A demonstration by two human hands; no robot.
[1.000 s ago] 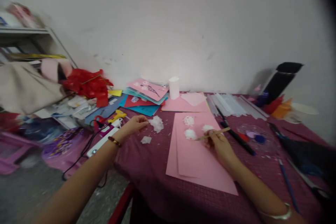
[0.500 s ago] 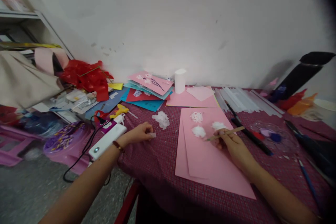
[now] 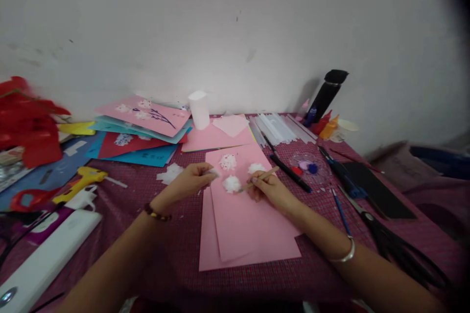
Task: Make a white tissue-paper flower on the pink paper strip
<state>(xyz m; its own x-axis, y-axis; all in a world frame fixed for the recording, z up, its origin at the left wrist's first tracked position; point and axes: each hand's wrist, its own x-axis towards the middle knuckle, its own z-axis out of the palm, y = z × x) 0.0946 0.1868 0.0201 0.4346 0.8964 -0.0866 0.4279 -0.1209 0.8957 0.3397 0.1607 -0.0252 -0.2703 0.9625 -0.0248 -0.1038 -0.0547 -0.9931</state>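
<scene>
My left hand (image 3: 190, 180) pinches a small white paper scrap (image 3: 213, 171) at the left edge of a pink paper sheet (image 3: 242, 215) on the maroon checked table (image 3: 176, 234). My right hand (image 3: 268, 190) grips a thin wooden stick (image 3: 259, 179), its tip pointing left at a fluffy white paper flower (image 3: 231, 184). Two more white flowers (image 3: 228, 161) lie on the pink sheet just above, one (image 3: 256, 168) beside my right fingers.
A pile of white tissue (image 3: 169, 174) lies left of my hand. Coloured cards (image 3: 143, 132) and a white roll (image 3: 199, 109) sit at the back. Black marker (image 3: 290, 173), paint palette (image 3: 306, 165), brushes and scissors (image 3: 389, 239) lie right. Yellow glue gun (image 3: 82, 181) and a white device (image 3: 47, 259) are at the left.
The view swung right. My left hand picked up the small white scrap from the cloth and carried it to the pink sheet's edge. My right hand kept the stick by the flowers.
</scene>
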